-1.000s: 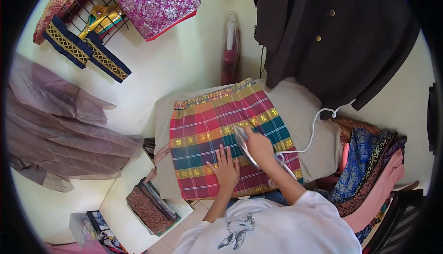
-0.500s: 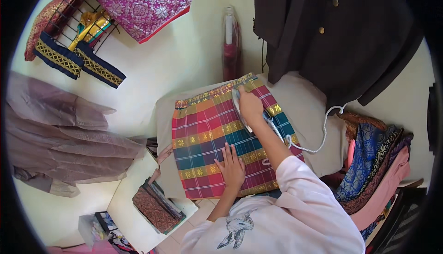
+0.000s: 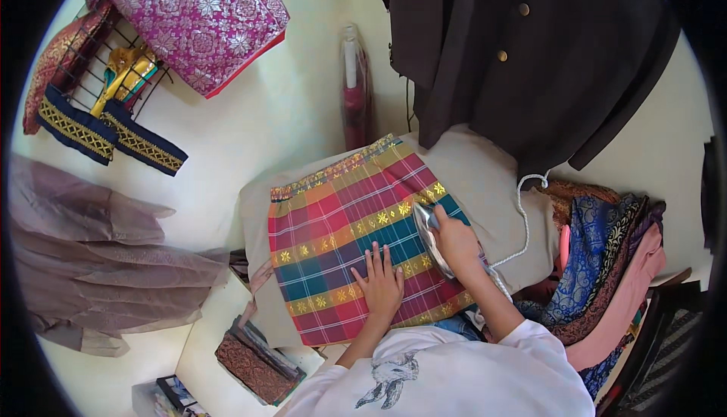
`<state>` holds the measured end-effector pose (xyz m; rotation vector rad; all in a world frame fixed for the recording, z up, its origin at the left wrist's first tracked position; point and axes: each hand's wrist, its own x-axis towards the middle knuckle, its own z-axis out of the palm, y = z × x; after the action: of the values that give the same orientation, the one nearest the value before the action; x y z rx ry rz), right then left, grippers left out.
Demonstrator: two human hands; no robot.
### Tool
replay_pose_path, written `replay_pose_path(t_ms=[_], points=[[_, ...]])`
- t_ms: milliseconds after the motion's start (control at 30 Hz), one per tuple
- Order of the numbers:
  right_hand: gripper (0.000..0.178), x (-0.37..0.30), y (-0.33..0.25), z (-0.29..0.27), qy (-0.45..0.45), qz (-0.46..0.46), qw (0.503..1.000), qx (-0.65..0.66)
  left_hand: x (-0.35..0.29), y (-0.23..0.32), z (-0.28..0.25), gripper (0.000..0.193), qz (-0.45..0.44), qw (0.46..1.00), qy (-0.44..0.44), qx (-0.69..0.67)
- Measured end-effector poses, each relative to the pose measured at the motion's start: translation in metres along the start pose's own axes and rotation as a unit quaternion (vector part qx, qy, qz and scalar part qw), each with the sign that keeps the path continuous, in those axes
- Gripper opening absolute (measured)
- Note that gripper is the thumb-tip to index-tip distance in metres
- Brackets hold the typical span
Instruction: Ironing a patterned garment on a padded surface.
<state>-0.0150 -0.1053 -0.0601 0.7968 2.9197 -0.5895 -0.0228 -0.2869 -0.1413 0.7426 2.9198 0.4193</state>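
A plaid skirt (image 3: 356,224) in red, green, purple and gold, with an elastic-looking waistband, lies spread on a beige padded board (image 3: 485,171). My right hand (image 3: 457,243) is wrapped round the handle of a clothes iron (image 3: 429,234). The iron rests on the skirt's right part, its tip toward the waistband. My left hand (image 3: 381,287) lies flat on the lower middle of the skirt, fingers spread. A white cord (image 3: 522,224) runs from beside my right wrist up toward the dark jacket. The iron's handle is mostly hidden under my fingers.
A dark jacket (image 3: 522,91) hangs at the back right. Folded cloths (image 3: 598,258) are piled on the right. Sheer mauve garments (image 3: 98,258) hang on the left. A wire rack (image 3: 79,49) holds patterned fabric above. Folded brown cloth (image 3: 254,360) lies on a white surface (image 3: 204,326).
The iron in my right hand has moved from near the waistband down toward me along the skirt's right side. My left hand stays flat on the cloth. The view has shifted slightly.
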Motion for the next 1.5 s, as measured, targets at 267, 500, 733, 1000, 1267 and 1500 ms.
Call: replay_pose_path(t_ms=[267, 500, 733, 1000, 1267, 1500], points=[[0.031, 0.129, -0.025, 0.018, 0.101, -0.041, 0.993, 0.043, 0.006, 0.011, 0.009, 0.058, 0.027, 0.998, -0.02, 0.045], [0.035, 0.081, -0.008, 0.011, 0.081, -0.047, 0.995, 0.041, 0.004, 0.03, 0.013, 0.064, 0.055, 0.998, -0.024, 0.016], [0.035, -0.037, 0.043, -0.003, 0.024, 0.01, 0.999, 0.033, 0.001, 0.031, 0.012, 0.066, 0.051, 0.999, -0.013, 0.012], [0.032, 0.056, 0.018, -0.002, 0.09, -0.025, 0.995, 0.034, -0.006, 0.036, 0.018, 0.062, 0.053, 0.998, -0.024, 0.021], [0.03, 0.131, 0.017, 0.006, 0.147, -0.03, 0.986, 0.067, -0.017, 0.042, 0.005, 0.056, 0.108, 0.993, -0.023, 0.041], [0.033, -0.022, 0.022, 0.009, 0.03, -0.024, 0.998, 0.048, -0.031, 0.013, 0.011, 0.061, 0.06, 0.997, -0.009, -0.056]])
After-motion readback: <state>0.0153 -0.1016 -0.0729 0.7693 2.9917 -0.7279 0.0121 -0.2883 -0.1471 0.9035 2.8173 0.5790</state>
